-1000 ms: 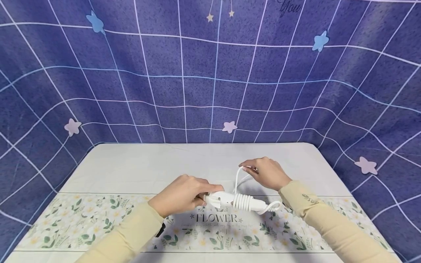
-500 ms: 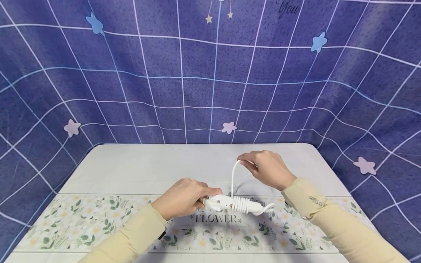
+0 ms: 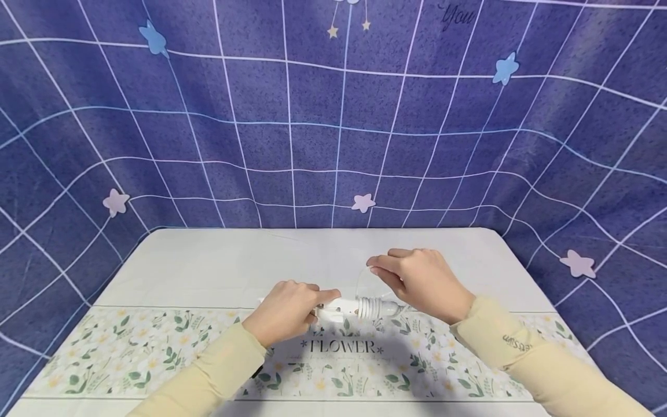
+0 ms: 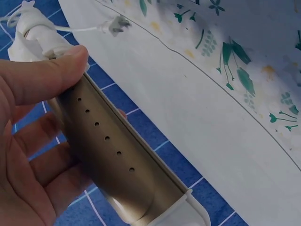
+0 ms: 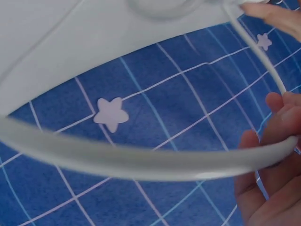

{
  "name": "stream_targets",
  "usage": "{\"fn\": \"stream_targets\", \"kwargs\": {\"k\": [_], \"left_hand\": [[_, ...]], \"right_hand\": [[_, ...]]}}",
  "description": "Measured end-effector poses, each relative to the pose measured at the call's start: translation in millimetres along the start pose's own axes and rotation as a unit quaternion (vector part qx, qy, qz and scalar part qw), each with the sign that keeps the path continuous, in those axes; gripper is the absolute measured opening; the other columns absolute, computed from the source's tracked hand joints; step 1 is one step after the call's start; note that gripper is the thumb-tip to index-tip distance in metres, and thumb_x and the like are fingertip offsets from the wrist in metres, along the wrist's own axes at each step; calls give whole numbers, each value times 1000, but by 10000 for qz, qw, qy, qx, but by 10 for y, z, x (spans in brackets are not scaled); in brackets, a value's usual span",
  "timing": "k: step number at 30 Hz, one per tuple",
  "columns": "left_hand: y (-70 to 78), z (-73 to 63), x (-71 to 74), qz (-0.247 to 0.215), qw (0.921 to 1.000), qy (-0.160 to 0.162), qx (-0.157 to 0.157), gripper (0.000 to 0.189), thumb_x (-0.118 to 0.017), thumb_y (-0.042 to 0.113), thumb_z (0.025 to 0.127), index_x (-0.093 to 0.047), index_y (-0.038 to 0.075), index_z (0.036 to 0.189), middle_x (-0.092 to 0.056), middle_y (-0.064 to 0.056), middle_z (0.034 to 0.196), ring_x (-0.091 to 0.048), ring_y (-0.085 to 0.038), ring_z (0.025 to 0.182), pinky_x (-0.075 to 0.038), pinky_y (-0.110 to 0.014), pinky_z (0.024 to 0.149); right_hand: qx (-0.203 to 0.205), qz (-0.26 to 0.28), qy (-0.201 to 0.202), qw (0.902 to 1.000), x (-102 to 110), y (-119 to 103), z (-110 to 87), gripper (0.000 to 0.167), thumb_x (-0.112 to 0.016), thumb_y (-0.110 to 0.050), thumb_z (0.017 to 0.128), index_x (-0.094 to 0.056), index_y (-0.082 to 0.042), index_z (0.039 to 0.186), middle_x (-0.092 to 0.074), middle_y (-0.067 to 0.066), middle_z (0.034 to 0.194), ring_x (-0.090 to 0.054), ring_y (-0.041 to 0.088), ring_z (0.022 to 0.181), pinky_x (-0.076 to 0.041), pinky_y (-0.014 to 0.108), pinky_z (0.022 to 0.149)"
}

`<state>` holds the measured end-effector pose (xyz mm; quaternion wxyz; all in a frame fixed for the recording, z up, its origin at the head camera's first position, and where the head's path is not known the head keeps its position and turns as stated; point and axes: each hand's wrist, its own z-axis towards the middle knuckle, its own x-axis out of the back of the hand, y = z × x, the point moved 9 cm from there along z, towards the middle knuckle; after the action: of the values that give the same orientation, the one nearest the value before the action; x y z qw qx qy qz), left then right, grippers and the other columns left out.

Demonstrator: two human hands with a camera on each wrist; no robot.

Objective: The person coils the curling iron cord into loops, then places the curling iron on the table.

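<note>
A white hair iron lies roughly level above the table in the head view, its white cord wound in several turns round the handle. My left hand grips it by the middle. In the left wrist view its bronze barrel shows a row of small holes, and my thumb presses on top near the white part. My right hand pinches a loose length of cord above and right of the coils. This cord crosses the right wrist view in a wide bend to the fingers. A two-pin plug hangs beyond the handle.
A white tablecloth with a flowered band covers the table beneath both hands. Behind it and at both sides hangs a blue grid-patterned curtain with stars.
The hair iron has moved left and slightly up with my left hand. My right hand rose with the cord, then came down a little and to the left.
</note>
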<state>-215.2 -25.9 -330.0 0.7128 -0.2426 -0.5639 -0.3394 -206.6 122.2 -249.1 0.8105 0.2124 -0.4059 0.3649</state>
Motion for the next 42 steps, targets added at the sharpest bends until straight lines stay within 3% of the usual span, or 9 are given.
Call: {"fn": "stream_targets", "kwargs": {"k": [10, 21, 27, 36, 40, 42], "left_hand": [[-99, -20, 2, 45, 9991, 113, 415, 61, -88, 5, 74, -68, 14, 131, -64, 2, 73, -45, -5, 51, -48, -27, 50], [-242, -24, 133, 331, 9954, 507, 744, 62, -89, 12, 75, -66, 17, 133, -68, 1, 79, -62, -13, 56, -50, -32, 49], [-266, -20, 247, 401, 9923, 833, 818, 59, -89, 13, 76, -67, 16, 130, -69, -1, 81, -63, -16, 57, -52, -37, 50], [-324, -37, 350, 208, 9893, 929, 1104, 55, -86, 13, 79, -68, 18, 131, -70, 0, 84, -64, -17, 60, -53, -40, 54], [-344, -35, 370, 190, 9882, 1045, 1107, 54, -86, 12, 79, -67, 19, 130, -68, 2, 81, -62, -17, 59, -52, -39, 53], [-352, -36, 383, 160, 9873, 1115, 1119, 55, -86, 11, 79, -67, 19, 130, -67, 2, 81, -61, -16, 59, -51, -39, 52]], "right_hand": [[291, 556, -193, 9978, 35, -267, -74, 17, -76, -6, 88, -78, -9, 104, -63, -6, 73, -42, -5, 51, -41, 16, 48], [592, 898, -251, 9939, -48, -317, -221, 24, -76, -10, 88, -77, -6, 112, -60, -9, 69, -42, -8, 53, -41, 12, 51], [272, 1161, -437, 9919, -130, -303, -301, 28, -68, -15, 97, -73, -3, 121, -61, -10, 69, -39, -10, 55, -43, 13, 54], [-181, 1386, -873, 9863, -377, -345, -494, 46, -66, -10, 98, -58, -2, 142, -67, -7, 75, -37, -12, 52, -46, 14, 56], [-780, 1917, -1052, 9727, -455, -272, -553, 47, -63, -14, 101, -53, -2, 146, -62, -14, 72, -38, -11, 51, -45, 16, 56], [-1152, 2316, -1207, 9584, -502, -228, -584, 47, -60, -18, 104, -52, -1, 147, -58, -17, 68, -39, -9, 51, -45, 17, 54]]}}
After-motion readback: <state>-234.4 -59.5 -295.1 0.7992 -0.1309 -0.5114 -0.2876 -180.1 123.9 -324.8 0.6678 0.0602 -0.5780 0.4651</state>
